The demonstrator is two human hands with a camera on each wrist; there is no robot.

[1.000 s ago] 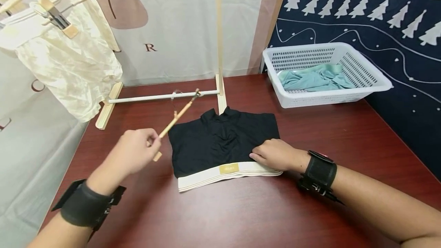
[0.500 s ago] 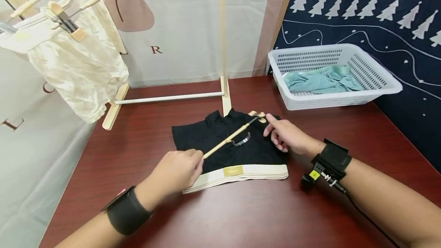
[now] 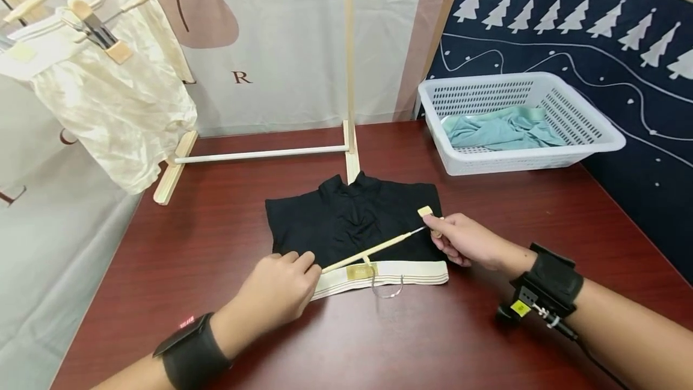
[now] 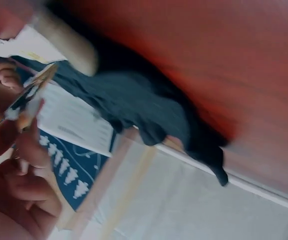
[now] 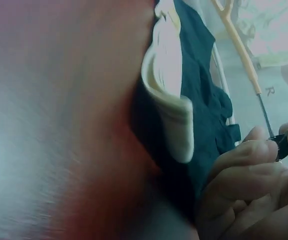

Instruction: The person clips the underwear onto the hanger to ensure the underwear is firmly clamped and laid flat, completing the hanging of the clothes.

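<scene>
My left hand (image 3: 281,290): pinching near end of hanger (image 3: 373,250). My right hand (image 3: 462,239): pinching clip (image 3: 426,212) at far end. Hanger: long axis running left-near to right-far, lying over waistband (image 3: 379,275) edge of black shorts (image 3: 352,221); metal hook (image 3: 387,286) hanging toward me onto table (image 3: 379,342). Shorts: flat, waistband nearest me, just under hanger, between both hands. Beyond: rack base (image 3: 260,154), white basket (image 3: 514,122) far right holding teal cloth (image 3: 500,128). Cream garment (image 3: 108,101) hung far left.
</scene>
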